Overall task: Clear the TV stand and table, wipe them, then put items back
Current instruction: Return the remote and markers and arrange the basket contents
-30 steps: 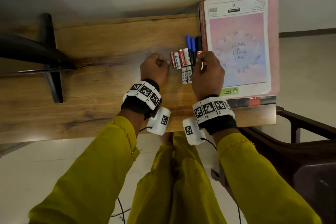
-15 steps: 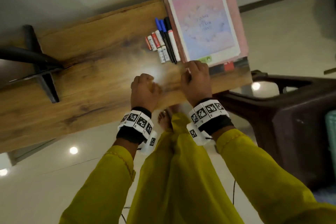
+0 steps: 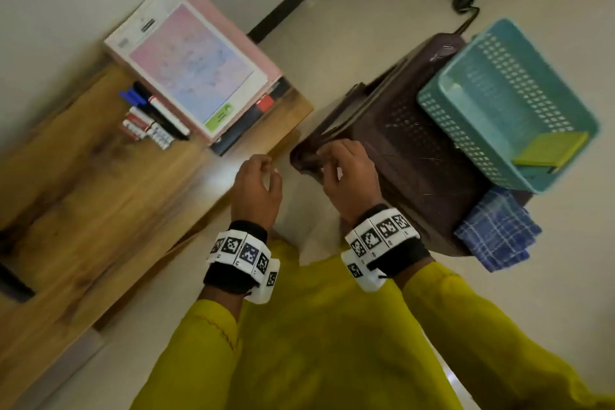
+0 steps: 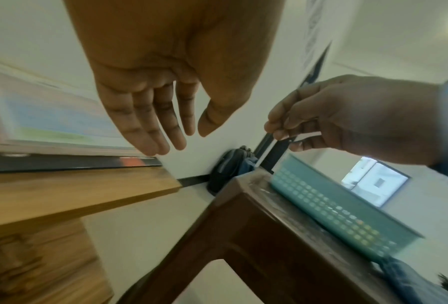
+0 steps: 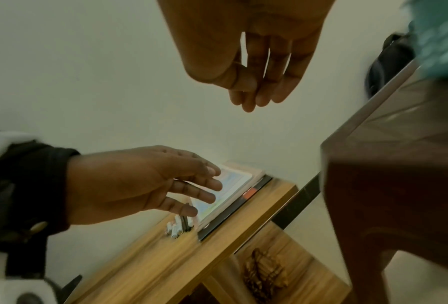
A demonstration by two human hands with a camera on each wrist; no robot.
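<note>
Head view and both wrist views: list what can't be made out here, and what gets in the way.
- Book cover, head view: title unreadable, motion blur.
- Batteries and markers, head view: labels smeared by blur; tiny in the right wrist view.
- Yellow-green item in the teal basket, head view: what it is stays unclear.
- Right hand, left wrist view: whether the fingertips pinch anything is uncertain.
- TV stand, head view: its left end is cut off by the frame edge.

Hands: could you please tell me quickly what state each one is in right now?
Left hand: open, fingers relaxed, holding nothing.
Right hand: open, fingers loosely bent together, holding nothing.
</note>
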